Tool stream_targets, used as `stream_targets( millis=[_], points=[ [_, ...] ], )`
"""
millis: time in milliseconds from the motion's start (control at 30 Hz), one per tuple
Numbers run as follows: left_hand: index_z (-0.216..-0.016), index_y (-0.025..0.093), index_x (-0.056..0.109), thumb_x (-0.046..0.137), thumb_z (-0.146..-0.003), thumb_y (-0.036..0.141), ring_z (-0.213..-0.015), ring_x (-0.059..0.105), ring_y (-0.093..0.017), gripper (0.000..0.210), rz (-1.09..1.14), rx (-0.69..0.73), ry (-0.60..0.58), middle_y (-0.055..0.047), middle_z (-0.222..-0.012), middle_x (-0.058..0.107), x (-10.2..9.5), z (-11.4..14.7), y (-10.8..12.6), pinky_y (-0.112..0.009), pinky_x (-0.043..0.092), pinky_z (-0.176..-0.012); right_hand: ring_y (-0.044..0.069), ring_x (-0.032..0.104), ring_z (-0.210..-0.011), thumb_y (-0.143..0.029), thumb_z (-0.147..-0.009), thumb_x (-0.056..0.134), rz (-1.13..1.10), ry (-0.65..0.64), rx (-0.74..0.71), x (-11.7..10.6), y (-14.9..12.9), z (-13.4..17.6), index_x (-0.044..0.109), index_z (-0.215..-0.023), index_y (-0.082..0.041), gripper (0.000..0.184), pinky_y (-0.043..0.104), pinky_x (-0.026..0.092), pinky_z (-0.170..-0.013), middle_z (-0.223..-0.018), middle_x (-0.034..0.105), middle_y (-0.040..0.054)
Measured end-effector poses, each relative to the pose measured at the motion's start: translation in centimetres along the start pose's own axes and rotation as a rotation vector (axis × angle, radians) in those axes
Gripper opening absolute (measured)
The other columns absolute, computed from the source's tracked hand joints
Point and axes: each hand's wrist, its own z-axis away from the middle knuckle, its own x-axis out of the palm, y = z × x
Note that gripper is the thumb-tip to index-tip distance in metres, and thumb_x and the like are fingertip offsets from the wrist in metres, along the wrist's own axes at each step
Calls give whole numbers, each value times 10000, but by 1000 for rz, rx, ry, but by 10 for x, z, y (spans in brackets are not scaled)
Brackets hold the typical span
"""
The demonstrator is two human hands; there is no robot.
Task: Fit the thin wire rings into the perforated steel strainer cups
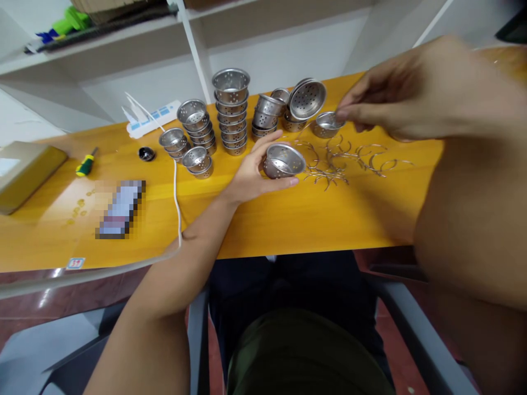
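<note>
My left hand (250, 176) is wrapped round a small perforated metal cup (284, 163), which it holds just over the table with the mouth tipped up toward me. Raised on the right is my right hand (415, 96), slightly blurred, thumb and fingers pinched together; whatever lies between them, if anything, I cannot make out. Its fingertips appear close to another perforated cup (327, 127) on the table. Thin curved wire pieces (329, 159) lie in a loose heap between the two hands.
Perforated cups stand behind in stacks, including a tall stack (231, 118) and a leaning pair (307, 100). Leftward are a white cable (176, 192), power strip (154, 118), phone (122, 208), screwdriver (86, 164), small black round object (146, 154) and cardboard box (28, 170).
</note>
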Motion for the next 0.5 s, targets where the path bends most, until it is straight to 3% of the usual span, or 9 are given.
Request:
stream_targets(
  millis=[133, 267, 400, 500],
  points=[
    [-1604, 277, 767, 1177, -865, 721, -1591, 837, -447, 955, 168, -85, -16, -175, -1679, 809, 4, 1, -5, -721, 701, -1393, 128, 669, -701, -21, -1163, 927, -397, -41, -33, 51, -20, -13, 860, -948, -208, 293, 372, 524, -721, -780, 787, 20],
    [-1547, 223, 744, 1173, -836, 755, -1405, 901, -385, 986, 230, -185, 42, -162, -1499, 876, 5, 0, -3, -661, 754, -1312, 142, 694, -649, 53, -1105, 882, -659, 33, -106, 83, 7, -32, 845, -913, -200, 320, 349, 562, -717, -722, 780, 19],
    [-1520, 200, 749, 1166, -864, 690, -1377, 897, -365, 919, 165, -210, 68, -162, -1471, 884, 2, -1, 3, -632, 759, -1302, 165, 734, -693, -77, -984, 1035, -722, -124, -180, 88, 40, -40, 886, -942, -212, 206, 345, 607, -726, -816, 849, 43],
    [-1514, 202, 755, 1160, -876, 579, -1322, 904, -350, 844, 74, -178, 80, -148, -1433, 892, 1, -1, 3, -607, 782, -1254, 193, 769, -781, -259, -883, 1181, -649, -161, -207, 92, 47, -41, 915, -973, -231, 283, 348, 629, -751, -893, 895, 58]
  ],
)
